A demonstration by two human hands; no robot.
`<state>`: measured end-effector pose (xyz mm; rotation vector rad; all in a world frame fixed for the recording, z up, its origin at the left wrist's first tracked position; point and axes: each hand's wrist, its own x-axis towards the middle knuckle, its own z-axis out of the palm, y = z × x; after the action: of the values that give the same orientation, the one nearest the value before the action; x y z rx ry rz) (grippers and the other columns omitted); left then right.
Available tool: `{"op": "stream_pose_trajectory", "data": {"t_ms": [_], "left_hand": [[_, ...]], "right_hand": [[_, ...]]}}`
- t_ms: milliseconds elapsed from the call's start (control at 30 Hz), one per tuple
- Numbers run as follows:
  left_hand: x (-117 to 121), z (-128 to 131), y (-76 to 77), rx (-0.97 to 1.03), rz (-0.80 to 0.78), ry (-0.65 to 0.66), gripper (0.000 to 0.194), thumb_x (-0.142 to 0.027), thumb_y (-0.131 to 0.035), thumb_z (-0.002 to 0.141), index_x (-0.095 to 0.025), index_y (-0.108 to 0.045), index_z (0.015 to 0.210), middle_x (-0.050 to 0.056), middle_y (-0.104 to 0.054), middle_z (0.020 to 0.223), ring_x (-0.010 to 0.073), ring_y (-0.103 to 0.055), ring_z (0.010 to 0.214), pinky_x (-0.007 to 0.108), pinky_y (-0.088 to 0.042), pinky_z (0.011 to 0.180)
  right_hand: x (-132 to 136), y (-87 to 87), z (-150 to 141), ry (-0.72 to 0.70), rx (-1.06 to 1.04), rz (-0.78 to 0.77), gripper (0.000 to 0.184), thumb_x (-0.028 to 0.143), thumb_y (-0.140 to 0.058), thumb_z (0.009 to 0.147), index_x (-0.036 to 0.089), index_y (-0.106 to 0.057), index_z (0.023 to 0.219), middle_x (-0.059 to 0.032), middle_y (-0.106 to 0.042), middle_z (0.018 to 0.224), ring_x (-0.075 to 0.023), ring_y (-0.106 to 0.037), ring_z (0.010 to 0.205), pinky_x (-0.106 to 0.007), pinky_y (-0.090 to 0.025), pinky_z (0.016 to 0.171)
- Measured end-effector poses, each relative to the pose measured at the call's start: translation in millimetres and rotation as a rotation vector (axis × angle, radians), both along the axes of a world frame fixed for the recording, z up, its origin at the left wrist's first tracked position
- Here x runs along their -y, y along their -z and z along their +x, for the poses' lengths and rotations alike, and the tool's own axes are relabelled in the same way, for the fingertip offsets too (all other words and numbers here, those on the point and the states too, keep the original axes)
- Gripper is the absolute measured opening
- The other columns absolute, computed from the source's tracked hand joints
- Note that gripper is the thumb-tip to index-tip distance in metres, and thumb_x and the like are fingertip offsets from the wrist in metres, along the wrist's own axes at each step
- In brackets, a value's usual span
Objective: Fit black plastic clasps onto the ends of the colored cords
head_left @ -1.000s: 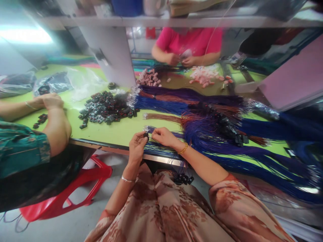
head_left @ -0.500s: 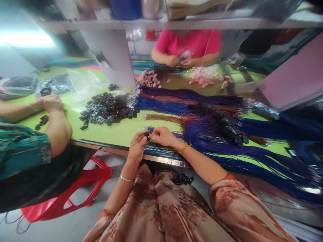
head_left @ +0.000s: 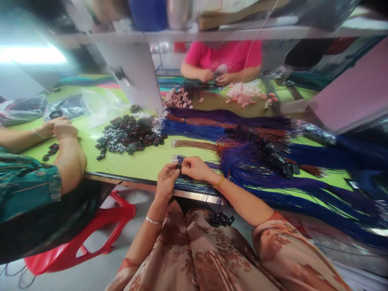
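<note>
My left hand (head_left: 166, 180) pinches a small black connector (head_left: 178, 166) at the near edge of the green table (head_left: 136, 159). My right hand (head_left: 195, 167) is closed in a pinch right against it, holding a thin wire whose colour I cannot make out. Both hands meet over a bundle of blue wires (head_left: 194, 182) that lies along the table edge. A cluster of black connectors on wires (head_left: 222, 220) hangs down over my lap.
A heap of black connectors (head_left: 129, 133) lies to the left. Long blue, purple and brown wire bundles (head_left: 257, 149) spread to the right. A person in teal (head_left: 27, 182) sits at left, another in pink (head_left: 224, 60) works across beside pink parts (head_left: 245, 91). A red stool (head_left: 85, 238) stands below.
My hands have closed together: the right fingertips now touch the connector held in the left. The view has shifted slightly; the neighbours' hands stay in place.
</note>
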<state>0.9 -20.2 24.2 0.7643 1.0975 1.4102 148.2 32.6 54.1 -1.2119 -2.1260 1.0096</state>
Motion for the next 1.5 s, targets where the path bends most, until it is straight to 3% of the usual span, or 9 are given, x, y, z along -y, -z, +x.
{"op": "stream_pose_trajectory", "data": {"t_ms": [233, 400, 567, 700, 833, 1000, 1167, 1333, 1500], "left_hand": [[-2, 0, 1.1, 0.081, -0.100, -0.035, 0.037, -0.023, -0.081, 0.058, -0.015, -0.065, 0.091, 0.003, -0.070, 0.084, 0.0117, -0.064, 0.074, 0.026, -0.050, 0.075], [-4, 9, 4.4, 0.061, -0.101, -0.071, 0.037, -0.022, -0.081, 0.057, -0.015, -0.064, 0.089, 0.002, -0.069, 0.080, 0.0104, -0.063, 0.072, 0.025, -0.050, 0.073], [-7, 14, 7.4, 0.133, -0.129, -0.032, 0.037, -0.023, -0.081, 0.059, -0.016, -0.065, 0.091, 0.001, -0.067, 0.081, 0.0112, -0.064, 0.075, 0.029, -0.052, 0.079], [-9, 10, 10.7, 0.164, -0.132, -0.019, 0.037, -0.023, -0.082, 0.059, -0.016, -0.064, 0.090, 0.001, -0.066, 0.081, 0.0112, -0.065, 0.076, 0.030, -0.052, 0.082], [-9, 7, 13.1, 0.155, -0.137, 0.033, 0.037, -0.025, -0.082, 0.060, -0.015, -0.064, 0.091, 0.001, -0.067, 0.081, 0.0107, -0.065, 0.073, 0.030, -0.053, 0.082], [-8, 6, 13.8, 0.168, -0.130, 0.041, 0.039, -0.025, -0.083, 0.059, -0.015, -0.064, 0.091, 0.001, -0.067, 0.079, 0.0108, -0.065, 0.073, 0.029, -0.053, 0.081], [-6, 5, 14.5, 0.168, -0.127, 0.045, 0.038, -0.026, -0.082, 0.061, -0.015, -0.063, 0.092, 0.002, -0.067, 0.081, 0.0116, -0.065, 0.074, 0.031, -0.052, 0.083], [-5, 6, 14.1, 0.162, -0.122, 0.044, 0.038, -0.027, -0.082, 0.061, -0.016, -0.063, 0.092, 0.002, -0.067, 0.082, 0.0118, -0.065, 0.074, 0.032, -0.052, 0.083], [-4, 6, 13.2, 0.157, -0.124, 0.046, 0.037, -0.027, -0.081, 0.061, -0.016, -0.063, 0.092, 0.002, -0.066, 0.081, 0.0121, -0.065, 0.074, 0.032, -0.052, 0.082]], "right_hand": [[7, 1.9, 2, -0.084, 0.007, 0.191, 0.011, 0.018, -0.053, 0.080, 0.014, -0.062, 0.075, -0.0001, -0.060, 0.065, -0.0090, -0.046, 0.056, -0.021, -0.028, 0.056], [9, 2.1, 0, 0.009, 0.138, 0.190, 0.011, 0.021, -0.056, 0.079, 0.015, -0.062, 0.073, -0.0006, -0.060, 0.062, -0.0099, -0.044, 0.054, -0.022, -0.025, 0.054], [-28, -7.2, 21, 0.035, 0.231, 0.193, 0.026, 0.026, -0.046, 0.088, 0.014, -0.067, 0.078, -0.0040, -0.068, 0.075, -0.0124, -0.055, 0.065, -0.022, -0.034, 0.060], [-65, -3.2, 35, 0.250, 0.613, 0.193, 0.023, 0.024, -0.048, 0.087, 0.016, -0.068, 0.093, -0.0115, -0.069, 0.098, -0.0208, -0.063, 0.086, -0.027, -0.043, 0.073], [-74, 8.3, 30, 0.203, 0.808, 0.160, 0.026, 0.022, -0.045, 0.088, 0.013, -0.065, 0.102, -0.0184, -0.066, 0.107, -0.0264, -0.064, 0.096, -0.032, -0.047, 0.079], [-73, 7.0, 31, 0.152, 0.818, 0.171, 0.031, 0.023, -0.041, 0.091, 0.010, -0.055, 0.115, -0.0204, -0.066, 0.104, -0.0268, -0.065, 0.094, -0.034, -0.048, 0.081], [-89, -5.1, 45, 0.236, 0.814, 0.222, 0.028, 0.029, -0.043, 0.091, 0.016, -0.061, 0.108, -0.0173, -0.064, 0.112, -0.0283, -0.062, 0.101, -0.037, -0.048, 0.083], [-106, -4.9, 57, 0.303, 0.896, 0.084, 0.027, 0.020, -0.054, 0.080, 0.010, -0.066, 0.102, -0.0209, -0.067, 0.107, -0.0292, -0.064, 0.098, -0.033, -0.047, 0.079], [-105, -4.8, 59, 0.267, 0.681, 0.169, 0.024, 0.019, -0.050, 0.082, 0.013, -0.067, 0.098, -0.0143, -0.070, 0.099, -0.0216, -0.063, 0.087, -0.027, -0.043, 0.074]]}}
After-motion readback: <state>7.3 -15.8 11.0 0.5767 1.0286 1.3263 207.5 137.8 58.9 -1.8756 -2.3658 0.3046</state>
